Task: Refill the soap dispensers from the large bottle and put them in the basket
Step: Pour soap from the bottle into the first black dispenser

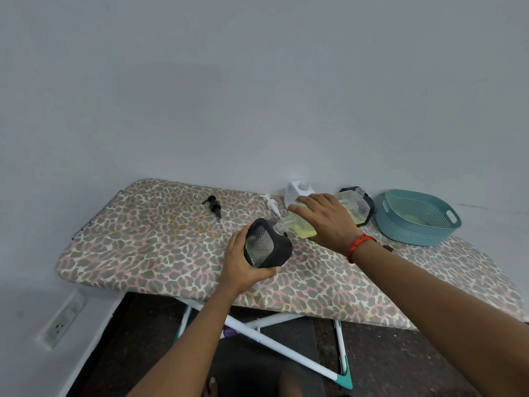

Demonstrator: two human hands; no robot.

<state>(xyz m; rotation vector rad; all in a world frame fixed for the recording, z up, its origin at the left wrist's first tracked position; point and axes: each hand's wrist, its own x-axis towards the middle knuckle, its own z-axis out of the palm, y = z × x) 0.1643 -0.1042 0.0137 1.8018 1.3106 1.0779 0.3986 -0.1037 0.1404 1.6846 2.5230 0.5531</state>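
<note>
Soap dispensers, three.
- One black-cased with a clear ribbed window (269, 247), pump off, tilted. The left hand (243, 265) grips it, fingers curled round the far side and thumb along the near edge.
- One white (294, 191), open-necked, upright just beyond the right fingertips.
- One black (369, 203), upright behind the bottle's base.

Large bottle, one (353, 207): clear, with yellow liquid pooled toward the neck. It is held nearly level in the right hand (326, 219), whose fingers wrap over its top. Its neck meets the mouth of the held dispenser, between the two hands.

Pump heads, two, lying flat: black (214, 207), well left of the left fingers; white (271, 204), just beyond them.

Basket, one, teal plastic (400, 222), right of the right hand.

Leopard-print ironing board, one (143, 239), under everything.

Red thread bracelet, one (360, 245), on the right wrist.
</note>
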